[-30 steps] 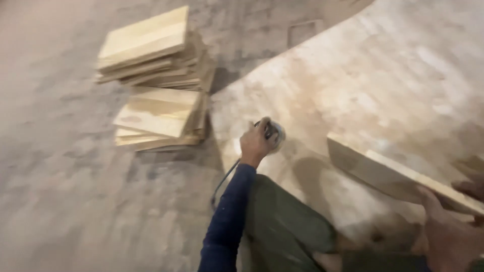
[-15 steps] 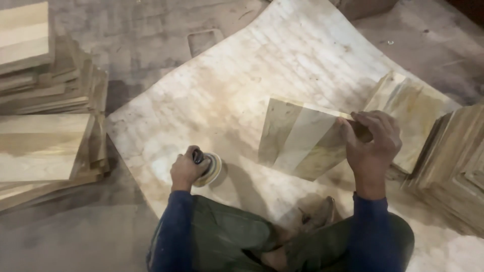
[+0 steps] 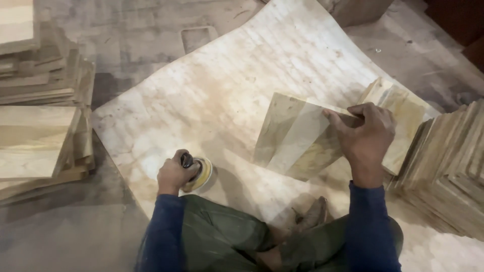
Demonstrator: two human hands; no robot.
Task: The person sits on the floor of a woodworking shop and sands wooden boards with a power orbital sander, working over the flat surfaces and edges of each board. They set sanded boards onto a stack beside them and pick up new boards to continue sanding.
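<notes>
Stacks of boards (image 3: 40,116) flank the sheet (image 3: 222,95); left hand (image 3: 174,175) grips sander (image 3: 199,174) — right hand (image 3: 365,138) grasps panel (image 3: 297,136).

One head camera looks steeply down, close above the floor sheet (image 3: 212,95).

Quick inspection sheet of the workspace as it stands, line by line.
Surface: pale sheet spread on a dusty floor.
Job's things: wood panel tilted up on edge; round sander resting on the sheet.
Clutter: panel stacks left and right; one flat panel behind the held one.
Hands: left hand grips the sander; right hand holds the panel's top edge.
Cables: nothing seen.
Surroundings: dark block at the sheet's far edge.
</notes>
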